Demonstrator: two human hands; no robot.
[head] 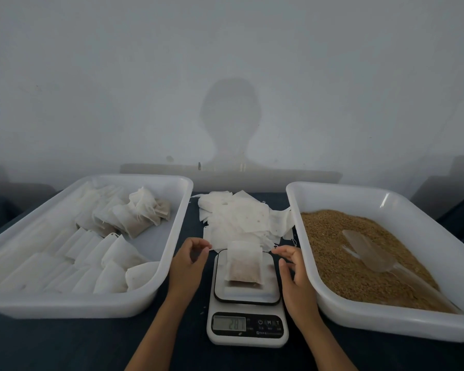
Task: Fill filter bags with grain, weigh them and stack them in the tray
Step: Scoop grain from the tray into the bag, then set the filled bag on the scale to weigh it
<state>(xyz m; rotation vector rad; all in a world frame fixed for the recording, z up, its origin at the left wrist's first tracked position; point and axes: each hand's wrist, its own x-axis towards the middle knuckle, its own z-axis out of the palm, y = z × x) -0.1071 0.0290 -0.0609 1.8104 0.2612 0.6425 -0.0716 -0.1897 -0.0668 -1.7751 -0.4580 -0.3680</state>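
Now both hands hover loosely curled and empty: the left hand and right hand flank a filled bag lying on the scale between them. Its display is too blurred to read surely. Beyond the fingertips, empty bags lie heaped on the dark worktop. Outside the left hand, a tray holds rows of filled bags. Outside the right, a grain tray holds grain and a clear scoop.
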